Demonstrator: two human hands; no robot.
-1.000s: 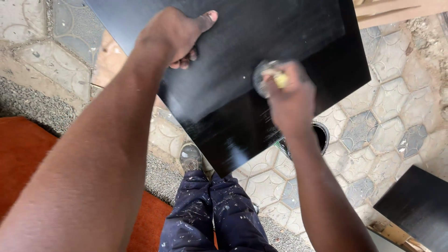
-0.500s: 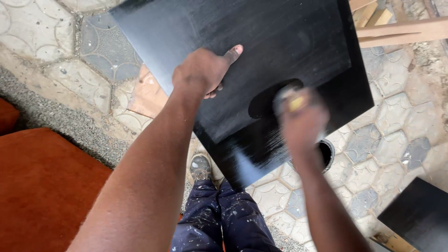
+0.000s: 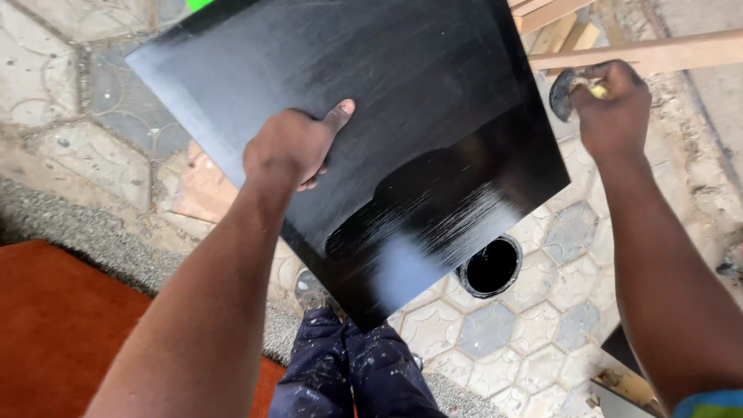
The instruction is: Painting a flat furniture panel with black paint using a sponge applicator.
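Observation:
A large glossy black painted board (image 3: 371,101) is tilted in front of me above the paved ground. My left hand (image 3: 290,147) grips its near edge, thumb lying on the wet-looking black face. Off the board's right edge, my right hand (image 3: 611,104) is closed on a small paint-soaked applicator (image 3: 563,93) with a yellowish core. Under the board's lower corner stands an open can of black paint (image 3: 490,267). My paint-spattered dark trousers (image 3: 348,371) show at the bottom.
Hexagonal paving stones (image 3: 495,325) cover the ground. Wooden battens (image 3: 642,50) lie at the upper right. A rust-red surface (image 3: 62,333) fills the lower left beside a gravel strip. Another black board's corner (image 3: 619,348) sits at the lower right.
My right hand has come off the board's face and moved up and right, clear of its edge. The left hand keeps its grip and the board fills more of the view.

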